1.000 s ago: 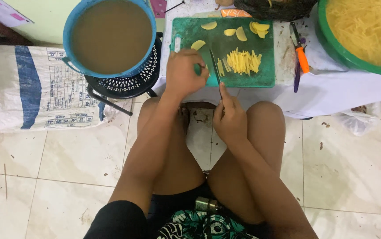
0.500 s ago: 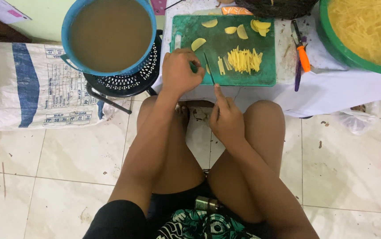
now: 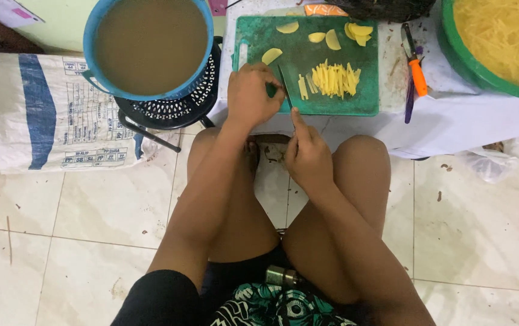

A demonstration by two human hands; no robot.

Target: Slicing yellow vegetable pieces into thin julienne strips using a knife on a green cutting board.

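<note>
Green basin (image 3: 452,57) cut off top-right

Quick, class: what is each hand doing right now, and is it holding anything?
Left hand: curled shut on a potato piece on the green board.
Right hand: shut on the knife.

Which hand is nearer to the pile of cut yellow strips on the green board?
Right. The right hand holds the knife, whose blade sits just left of the strips. The left hand rests on the cutting board beyond the blade, farther left of the strips.
</note>
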